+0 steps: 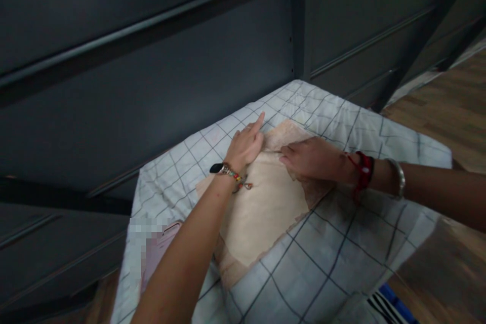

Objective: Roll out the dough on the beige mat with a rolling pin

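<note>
A smooth cream-coloured sheet with uneven edges lies on a larger, thin tan sheet that shows at its far corner and along its near edges. My left hand rests at the far left edge of the sheets, fingers stretched out, one pointing away from me. Across from it, my right hand is closed in a pinch just above the far edge of the cream sheet. A small thin dark line shows at its fingertips; whether it is a held thing or a sheet's edge is unclear.
The sheets lie on a table covered with a white checked cloth. A pink phone-like object, partly blurred, lies left of my left forearm. Dark grey panels stand along the far side. Wooden floor shows at right; a blue item is below.
</note>
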A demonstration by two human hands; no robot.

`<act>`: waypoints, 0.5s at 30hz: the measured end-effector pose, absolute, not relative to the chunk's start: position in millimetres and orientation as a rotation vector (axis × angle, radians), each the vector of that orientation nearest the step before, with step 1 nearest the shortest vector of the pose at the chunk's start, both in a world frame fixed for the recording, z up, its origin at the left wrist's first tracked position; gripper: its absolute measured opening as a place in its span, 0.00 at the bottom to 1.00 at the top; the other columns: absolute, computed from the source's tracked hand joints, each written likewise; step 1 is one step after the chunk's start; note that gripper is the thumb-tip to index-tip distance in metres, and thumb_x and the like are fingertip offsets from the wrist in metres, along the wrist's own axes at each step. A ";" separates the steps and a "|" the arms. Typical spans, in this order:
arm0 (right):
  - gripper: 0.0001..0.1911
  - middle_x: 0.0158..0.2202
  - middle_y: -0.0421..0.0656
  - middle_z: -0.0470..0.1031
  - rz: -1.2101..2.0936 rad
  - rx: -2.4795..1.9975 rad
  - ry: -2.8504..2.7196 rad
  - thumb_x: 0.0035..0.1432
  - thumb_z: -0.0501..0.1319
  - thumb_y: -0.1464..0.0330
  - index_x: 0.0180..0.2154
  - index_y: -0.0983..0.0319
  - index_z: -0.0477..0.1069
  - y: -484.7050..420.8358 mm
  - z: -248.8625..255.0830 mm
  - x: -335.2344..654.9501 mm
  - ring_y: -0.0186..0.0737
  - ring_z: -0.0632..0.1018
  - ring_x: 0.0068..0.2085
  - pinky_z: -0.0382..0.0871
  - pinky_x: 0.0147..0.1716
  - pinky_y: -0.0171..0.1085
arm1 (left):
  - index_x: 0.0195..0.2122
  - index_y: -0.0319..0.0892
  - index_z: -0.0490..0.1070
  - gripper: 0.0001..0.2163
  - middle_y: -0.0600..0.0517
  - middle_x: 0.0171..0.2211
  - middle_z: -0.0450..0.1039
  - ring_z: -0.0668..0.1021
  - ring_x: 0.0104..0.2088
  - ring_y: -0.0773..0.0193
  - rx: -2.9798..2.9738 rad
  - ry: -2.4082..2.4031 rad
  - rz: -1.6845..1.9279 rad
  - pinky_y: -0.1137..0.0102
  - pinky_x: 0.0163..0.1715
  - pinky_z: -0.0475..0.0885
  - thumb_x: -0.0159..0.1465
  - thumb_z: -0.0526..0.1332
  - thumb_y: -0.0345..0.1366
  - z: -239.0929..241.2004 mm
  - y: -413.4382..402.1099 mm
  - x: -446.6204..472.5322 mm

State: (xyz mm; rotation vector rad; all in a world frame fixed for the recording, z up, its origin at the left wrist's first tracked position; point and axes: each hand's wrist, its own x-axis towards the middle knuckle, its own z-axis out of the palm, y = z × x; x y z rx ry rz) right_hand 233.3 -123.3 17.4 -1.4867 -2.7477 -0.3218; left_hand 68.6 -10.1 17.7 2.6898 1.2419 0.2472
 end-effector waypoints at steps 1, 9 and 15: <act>0.13 0.37 0.49 0.76 -0.328 -1.485 -2.756 0.64 0.48 0.70 0.38 0.65 0.71 -121.9 17.7 233.9 0.43 0.76 0.33 0.61 0.25 0.35 | 0.67 0.43 0.43 0.27 0.48 0.59 0.63 0.66 0.58 0.57 2.671 1.239 0.274 0.59 0.56 0.60 0.65 0.41 0.32 17.3 -8.4 69.3; 0.14 0.36 0.50 0.76 -0.332 -1.513 -2.787 0.65 0.47 0.74 0.39 0.67 0.71 -105.9 27.5 236.5 0.44 0.76 0.34 0.62 0.25 0.36 | 0.67 0.43 0.42 0.26 0.48 0.57 0.66 0.69 0.55 0.57 2.578 1.192 0.462 0.59 0.55 0.60 0.66 0.40 0.34 12.2 14.0 80.9; 0.16 0.35 0.52 0.75 -0.247 -1.546 -2.731 0.67 0.45 0.72 0.37 0.68 0.70 -86.5 24.4 248.5 0.45 0.76 0.36 0.62 0.27 0.36 | 0.67 0.45 0.42 0.26 0.48 0.56 0.67 0.69 0.56 0.57 2.558 1.231 0.528 0.58 0.55 0.61 0.67 0.39 0.35 8.2 31.6 87.9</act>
